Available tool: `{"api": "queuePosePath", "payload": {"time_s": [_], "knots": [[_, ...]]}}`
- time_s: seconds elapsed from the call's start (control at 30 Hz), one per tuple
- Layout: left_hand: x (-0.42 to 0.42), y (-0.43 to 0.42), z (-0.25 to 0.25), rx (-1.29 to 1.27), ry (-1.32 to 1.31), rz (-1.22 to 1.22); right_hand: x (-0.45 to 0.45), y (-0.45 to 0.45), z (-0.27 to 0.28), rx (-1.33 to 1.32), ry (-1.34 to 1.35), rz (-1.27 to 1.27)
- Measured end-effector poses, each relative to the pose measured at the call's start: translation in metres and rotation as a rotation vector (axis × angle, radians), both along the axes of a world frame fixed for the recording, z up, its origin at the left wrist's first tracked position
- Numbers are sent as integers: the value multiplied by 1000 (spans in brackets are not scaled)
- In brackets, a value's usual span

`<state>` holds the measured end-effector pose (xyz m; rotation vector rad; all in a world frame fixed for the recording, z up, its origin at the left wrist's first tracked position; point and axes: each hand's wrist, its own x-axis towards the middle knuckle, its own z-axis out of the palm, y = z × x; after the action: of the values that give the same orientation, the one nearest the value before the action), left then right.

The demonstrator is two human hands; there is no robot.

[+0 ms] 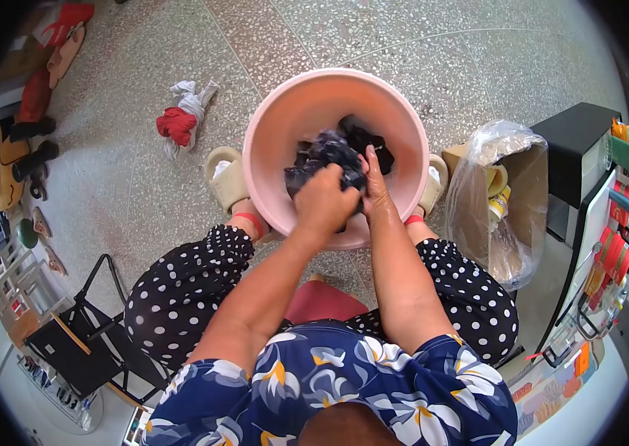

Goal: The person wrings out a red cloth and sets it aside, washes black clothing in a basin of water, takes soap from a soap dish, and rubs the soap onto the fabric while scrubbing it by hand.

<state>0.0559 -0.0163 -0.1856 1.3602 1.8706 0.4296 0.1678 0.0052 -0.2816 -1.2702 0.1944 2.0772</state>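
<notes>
A round pink basin (270, 119) stands on the floor between my feet. Dark wet cloth (331, 151) lies bunched inside it, with more black cloth toward the right side of the basin. My left hand (323, 199) is closed on the near left part of the dark cloth, its knuckles up. Against the right side of the same bundle is my right hand (375, 182), wet, its fingers pointing away from me and wrapped at the cloth's edge. The parts of the cloth under both hands are hidden.
A red and white cloth bundle (179, 125) lies on the speckled floor at the left. A plastic-lined cardboard box (504, 215) stands right of the basin, near a black cabinet (574, 141). Shoes (32, 160) line the left side, with a black folding chair (76, 353) nearer me.
</notes>
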Motion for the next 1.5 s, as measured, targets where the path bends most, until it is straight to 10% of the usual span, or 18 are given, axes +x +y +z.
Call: {"api": "queuePosePath", "payload": {"time_s": [0.07, 0.43, 0.63, 0.8, 0.97, 1.03, 1.3, 1.4, 1.5], "knots": [[23, -18, 15, 142, 73, -59, -8, 3, 10, 145, 332, 7], [-25, 28, -79, 85, 326, 205, -30, -16, 19, -12, -153, -99], [-81, 15, -72, 282, 332, 127, -4, 4, 47, 289, -632, -81], [-66, -10, -77, 551, 107, 281, 37, -19, -18, 384, -1244, 468], [-42, -23, 2, 383, 8, 317, 35, -25, 32, 133, -703, 9], [-36, -28, 22, 492, -131, 350, 41, -27, 42, 105, -99, -323], [-6, -87, -21, 272, 253, -86, 13, -73, 71, 7, -354, 172], [-1, -104, -45, 79, 18, -206, 7, -101, -20, 187, -681, 318], [-15, -102, -66, 141, -182, 69, 12, -88, 9, 109, -695, 313]]}}
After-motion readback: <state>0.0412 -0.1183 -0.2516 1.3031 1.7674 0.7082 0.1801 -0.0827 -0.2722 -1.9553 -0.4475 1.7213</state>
